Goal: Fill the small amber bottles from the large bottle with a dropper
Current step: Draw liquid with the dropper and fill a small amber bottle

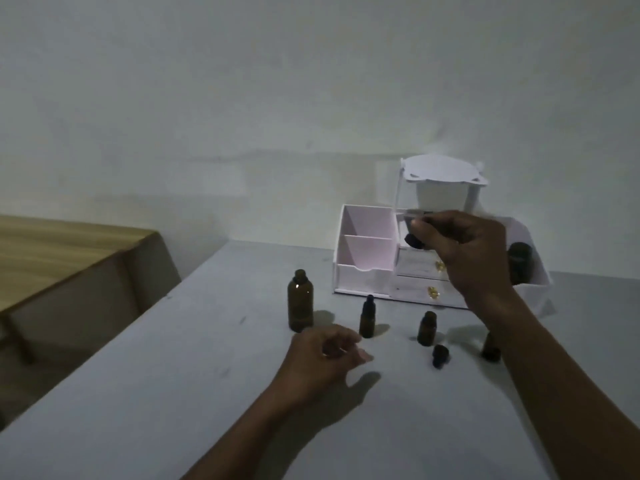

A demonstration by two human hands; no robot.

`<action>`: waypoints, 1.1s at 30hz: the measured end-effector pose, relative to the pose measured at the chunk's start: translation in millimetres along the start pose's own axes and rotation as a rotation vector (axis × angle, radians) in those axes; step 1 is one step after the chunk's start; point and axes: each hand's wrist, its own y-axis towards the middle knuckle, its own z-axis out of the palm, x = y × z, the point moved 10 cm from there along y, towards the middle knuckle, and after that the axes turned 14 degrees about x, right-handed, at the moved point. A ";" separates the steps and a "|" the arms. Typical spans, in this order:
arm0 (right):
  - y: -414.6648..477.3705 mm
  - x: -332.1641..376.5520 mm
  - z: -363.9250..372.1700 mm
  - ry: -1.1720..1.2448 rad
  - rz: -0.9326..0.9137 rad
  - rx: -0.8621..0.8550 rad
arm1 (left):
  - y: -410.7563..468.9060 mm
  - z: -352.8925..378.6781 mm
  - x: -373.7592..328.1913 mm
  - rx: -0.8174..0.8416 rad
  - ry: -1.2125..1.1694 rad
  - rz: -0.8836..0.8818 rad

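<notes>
The left hand (323,355) was held loosely curled and empty above the table (173,393). Just beyond it the large bottle (300,301) stood uncapped, small amber bottles (367,317) beside. Farther up, the dropper (414,233) was pinched in the right hand (464,251).

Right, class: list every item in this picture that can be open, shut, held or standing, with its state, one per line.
Large amber glass bottle: upright, uncapped.
Small amber bottle with dark cap: upright, capped.
Small amber bottle without cap: upright, open.
Loose black cap: lying on the table.
Black-bulbed dropper: held up by right hand.
Left hand: loosely curled, holding nothing.
White drawer organiser: drawers shut.
</notes>
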 end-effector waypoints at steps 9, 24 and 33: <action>29.1 -11.2 74.9 0.250 0.052 -0.049 | -21.9 -113.3 67.1 -0.410 -0.101 -0.137; 42.2 -20.4 130.1 0.113 0.040 0.096 | 22.7 -110.2 68.5 -0.298 -0.181 0.011; 34.1 -38.1 174.0 0.013 0.087 0.249 | 22.9 -102.3 67.2 -0.237 -0.153 -0.045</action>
